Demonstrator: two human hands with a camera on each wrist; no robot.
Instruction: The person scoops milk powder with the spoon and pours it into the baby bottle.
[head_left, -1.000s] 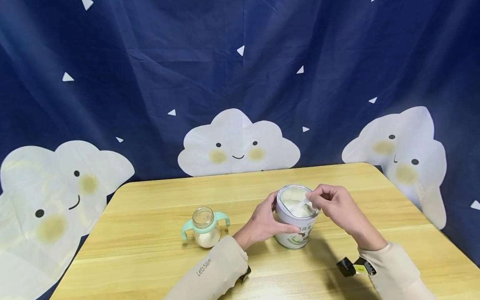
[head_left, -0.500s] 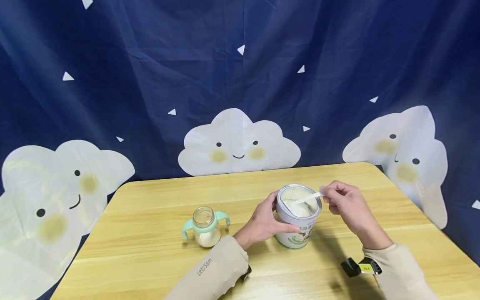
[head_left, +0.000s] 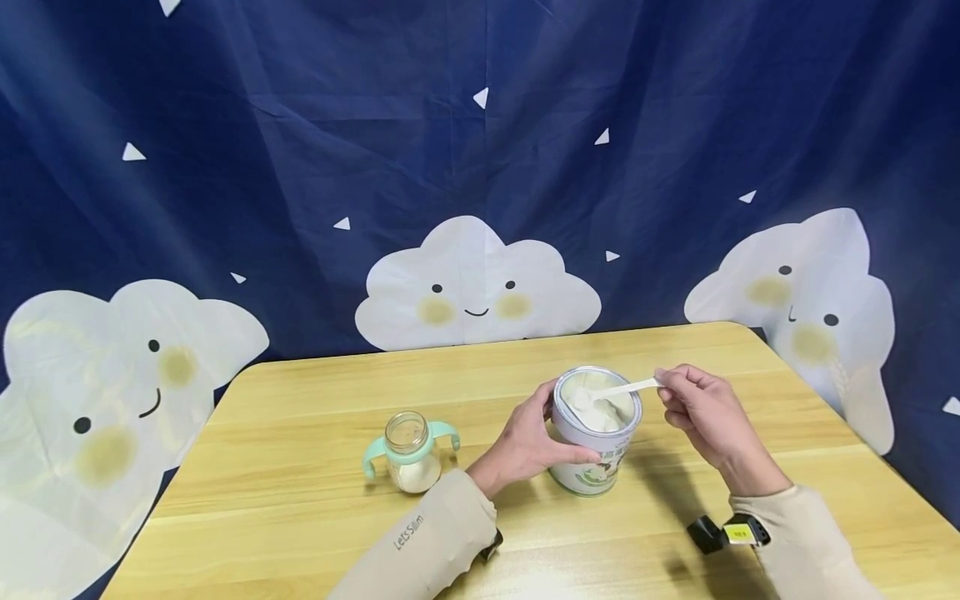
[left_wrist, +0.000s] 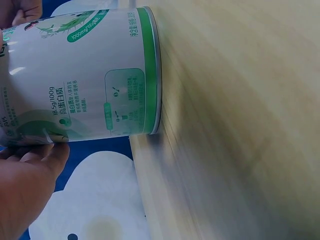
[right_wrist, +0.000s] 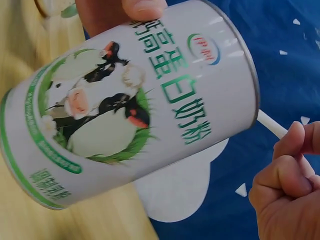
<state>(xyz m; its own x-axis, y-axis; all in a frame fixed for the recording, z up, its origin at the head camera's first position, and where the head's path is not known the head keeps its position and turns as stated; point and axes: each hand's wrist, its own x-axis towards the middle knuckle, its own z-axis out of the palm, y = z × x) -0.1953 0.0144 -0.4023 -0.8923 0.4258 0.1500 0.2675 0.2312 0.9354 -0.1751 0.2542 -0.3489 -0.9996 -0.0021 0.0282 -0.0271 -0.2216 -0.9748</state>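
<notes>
My left hand [head_left: 528,442] grips a white milk powder can [head_left: 588,467] with green print and a cow picture, its thumb across the front. The can is open at the top and tilts slightly on the table. White powder [head_left: 611,414] shows inside. My right hand [head_left: 705,412] pinches the handle of a white scoop [head_left: 637,386], whose bowl is at the powder within the rim. In the right wrist view the can [right_wrist: 105,105] hides the scoop's bowl; only the handle [right_wrist: 271,123] shows above the rim. The left wrist view shows the can's base close over the wood.
A clear baby bottle [head_left: 415,471] with mint-green handles stands uncapped left of my left forearm, white powder in its bottom. The wooden table [head_left: 300,433] ends at a dark blue curtain [head_left: 420,125] printed with smiling clouds.
My right hand has moved right, away from the can's mouth, drawing the scoop's handle outward so more of it shows. The left hand and can have barely moved.
</notes>
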